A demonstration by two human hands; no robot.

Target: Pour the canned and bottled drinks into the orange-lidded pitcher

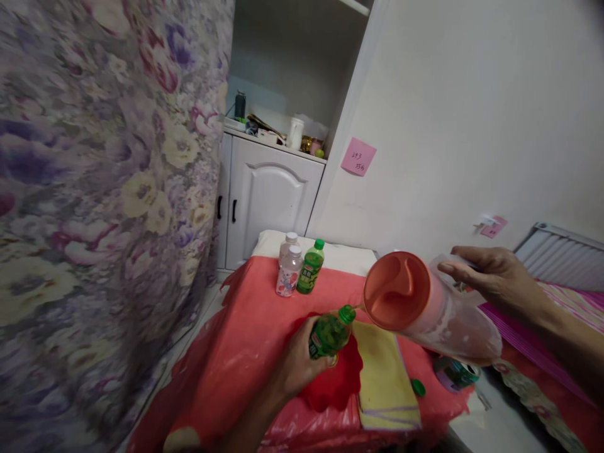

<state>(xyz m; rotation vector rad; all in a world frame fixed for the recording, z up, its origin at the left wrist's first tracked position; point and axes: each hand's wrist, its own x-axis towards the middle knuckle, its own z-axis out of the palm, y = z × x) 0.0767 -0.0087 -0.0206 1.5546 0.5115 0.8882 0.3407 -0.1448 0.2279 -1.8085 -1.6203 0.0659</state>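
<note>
Right now the left hand (302,362) is curled around a green bottle (330,335), thumb on one side and fingers on the other, opened no wider than the bottle's body. It holds the bottle tilted over a red scalloped dish (337,377) near the front edge of the table (240,333). The right hand (500,277) is closed on the handle of a clear pitcher (453,327), tipped so its orange rim (397,290) faces the bottle's neck, with a thin stream between them. How tightly those fingers grip, I cannot tell. A yellow cloth (384,377) lies right of the dish, reaching the front edge; a green cap (418,387) and a can (456,374) sit toward the front right corner. Two clear bottles (289,272) and another green bottle (310,267) stand together toward the back edge.
</note>
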